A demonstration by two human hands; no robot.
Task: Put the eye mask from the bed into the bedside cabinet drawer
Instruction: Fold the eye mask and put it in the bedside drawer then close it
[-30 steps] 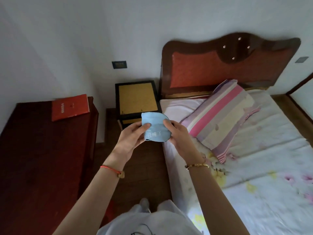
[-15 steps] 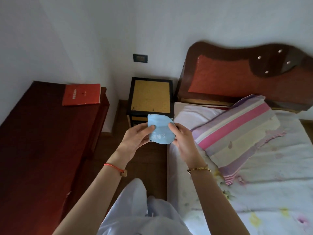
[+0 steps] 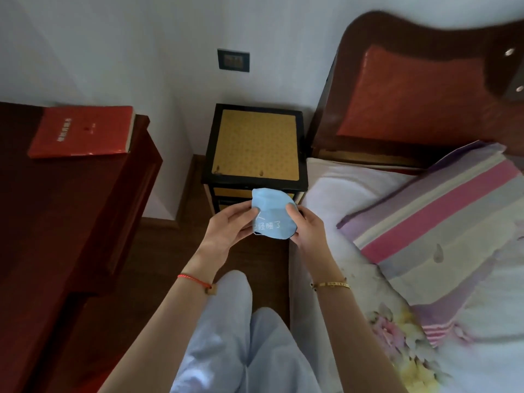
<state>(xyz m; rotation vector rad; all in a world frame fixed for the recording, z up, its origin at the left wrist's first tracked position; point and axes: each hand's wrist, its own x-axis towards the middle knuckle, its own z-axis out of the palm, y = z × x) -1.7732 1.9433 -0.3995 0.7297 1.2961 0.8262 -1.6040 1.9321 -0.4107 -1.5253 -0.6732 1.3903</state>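
A light blue eye mask (image 3: 269,215) with white lettering is folded over and held in the air between both hands. My left hand (image 3: 228,231) pinches its left edge and my right hand (image 3: 307,229) grips its right edge. Just behind the mask stands the bedside cabinet (image 3: 255,146), black-framed with a yellow top. Its yellow drawer front (image 3: 231,192) below the top looks shut and is partly hidden by the mask. The bed (image 3: 354,188) lies to the right.
A dark red wooden chest (image 3: 65,222) with a red book (image 3: 82,131) on it fills the left side. A striped pillow (image 3: 442,205) lies on the bed under the red headboard (image 3: 425,95). A strip of wooden floor (image 3: 261,265) runs between chest and bed.
I have moved closer to the cabinet, which now sits larger and nearer the middle of the view. Both hands still hold the folded mask, now in front of the drawer.
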